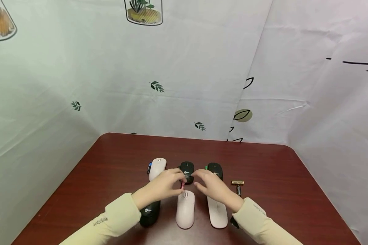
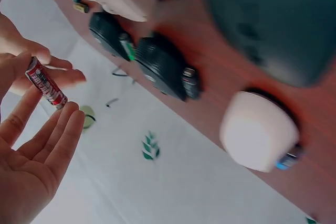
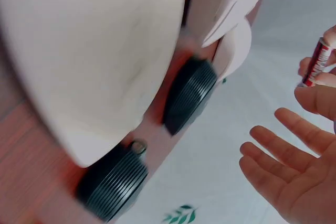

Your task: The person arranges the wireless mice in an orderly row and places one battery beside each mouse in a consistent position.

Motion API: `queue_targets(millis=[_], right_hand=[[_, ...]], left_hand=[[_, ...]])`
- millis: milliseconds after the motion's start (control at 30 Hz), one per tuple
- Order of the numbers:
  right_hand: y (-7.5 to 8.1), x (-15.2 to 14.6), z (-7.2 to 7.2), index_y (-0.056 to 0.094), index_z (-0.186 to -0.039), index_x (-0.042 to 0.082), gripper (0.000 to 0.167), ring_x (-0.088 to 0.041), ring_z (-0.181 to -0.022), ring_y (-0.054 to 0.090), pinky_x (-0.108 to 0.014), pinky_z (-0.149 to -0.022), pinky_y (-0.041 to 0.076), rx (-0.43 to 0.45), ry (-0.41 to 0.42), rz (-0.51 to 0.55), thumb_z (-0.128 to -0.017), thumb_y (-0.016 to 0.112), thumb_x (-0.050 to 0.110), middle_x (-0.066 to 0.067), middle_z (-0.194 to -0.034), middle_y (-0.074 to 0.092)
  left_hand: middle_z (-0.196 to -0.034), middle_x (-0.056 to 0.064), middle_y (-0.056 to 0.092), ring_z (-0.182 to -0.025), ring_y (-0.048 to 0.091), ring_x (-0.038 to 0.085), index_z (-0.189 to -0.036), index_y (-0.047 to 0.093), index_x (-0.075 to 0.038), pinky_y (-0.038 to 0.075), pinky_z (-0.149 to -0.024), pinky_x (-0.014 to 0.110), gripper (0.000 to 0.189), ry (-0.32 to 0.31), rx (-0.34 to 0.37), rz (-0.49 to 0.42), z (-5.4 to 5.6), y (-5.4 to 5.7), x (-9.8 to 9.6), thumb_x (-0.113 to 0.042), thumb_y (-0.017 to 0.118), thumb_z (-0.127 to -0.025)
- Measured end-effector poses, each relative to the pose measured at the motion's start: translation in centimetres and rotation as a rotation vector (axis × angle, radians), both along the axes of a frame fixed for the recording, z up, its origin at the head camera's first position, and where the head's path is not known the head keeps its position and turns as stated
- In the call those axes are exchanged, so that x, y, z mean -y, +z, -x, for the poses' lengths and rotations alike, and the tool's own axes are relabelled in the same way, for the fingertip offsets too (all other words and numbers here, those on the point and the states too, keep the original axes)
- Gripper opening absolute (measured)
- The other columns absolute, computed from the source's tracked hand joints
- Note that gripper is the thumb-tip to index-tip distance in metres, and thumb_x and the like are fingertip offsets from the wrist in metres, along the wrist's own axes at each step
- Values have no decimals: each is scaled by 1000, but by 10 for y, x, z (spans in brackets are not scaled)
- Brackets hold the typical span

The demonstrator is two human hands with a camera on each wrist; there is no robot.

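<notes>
My left hand point(image 1: 163, 184) pinches a red AA-type battery point(image 2: 46, 83) between thumb and fingertips, one end against the fingers. In the head view it hovers over the table above the far end of a white mouse point(image 1: 185, 211). Just beyond is a small black mouse point(image 1: 187, 169). Facing it from the right, my right hand point(image 1: 214, 186) holds nothing; its fingers are extended and loosely bent. The right wrist view has these fingers point(image 3: 283, 148) spread apart a short way from the battery. Below the right hand lies another white mouse point(image 1: 217, 216), partly covered.
At left are a white mouse point(image 1: 157, 168) with a blue battery point(image 1: 149, 166) beside it, and a black mouse point(image 1: 150, 215) under the left forearm. Another black mouse point(image 1: 215, 168) sits back right. Farther right lie a gold battery point(image 1: 237, 182) and a dark battery point(image 1: 239, 190).
</notes>
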State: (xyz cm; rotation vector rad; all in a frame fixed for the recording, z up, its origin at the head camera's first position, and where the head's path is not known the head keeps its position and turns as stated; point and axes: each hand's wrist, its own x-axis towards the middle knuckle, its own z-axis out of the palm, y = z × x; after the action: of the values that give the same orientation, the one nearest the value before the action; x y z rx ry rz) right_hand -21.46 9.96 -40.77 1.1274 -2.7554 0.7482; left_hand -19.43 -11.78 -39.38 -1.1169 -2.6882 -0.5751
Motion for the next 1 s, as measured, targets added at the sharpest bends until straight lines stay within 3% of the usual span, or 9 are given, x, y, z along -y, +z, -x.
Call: queue_targets(millis=[333,533,700,1000], right_hand=[[-2,27,-13,63,-114,7,25,-20,-109,60,-34,-88,50,-110,133,-82,-90,62,15,-6,-114,64],[2,47,-23,62,-116,8,26,-16,-112,59,-27,-92,48,-16,208,-118,-91,60,15,-4,-117,63],[6,72,-34,62,-116,9,27,-9,-109,59,-20,-90,47,43,265,-146,-90,61,14,-2,-117,63],[-5,118,-45,55,-127,14,48,-11,-111,56,-20,-85,48,-66,293,-404,-84,70,31,-2,-123,54]], left_hand=[[-96,0,65,-91,62,17,-93,69,-12,51,-78,34,21,91,-76,60,-19,-12,60,-22,77,-76],[-99,3,67,-93,61,22,-91,70,-15,51,-79,39,23,115,-98,51,-32,-14,97,-18,80,-70],[-99,5,68,-93,63,24,-90,70,-14,51,-78,40,25,109,-55,60,-39,-19,117,-16,81,-68],[-90,-4,66,-84,63,15,-87,69,-15,52,-73,34,21,100,47,69,-40,-36,128,-18,81,-69]])
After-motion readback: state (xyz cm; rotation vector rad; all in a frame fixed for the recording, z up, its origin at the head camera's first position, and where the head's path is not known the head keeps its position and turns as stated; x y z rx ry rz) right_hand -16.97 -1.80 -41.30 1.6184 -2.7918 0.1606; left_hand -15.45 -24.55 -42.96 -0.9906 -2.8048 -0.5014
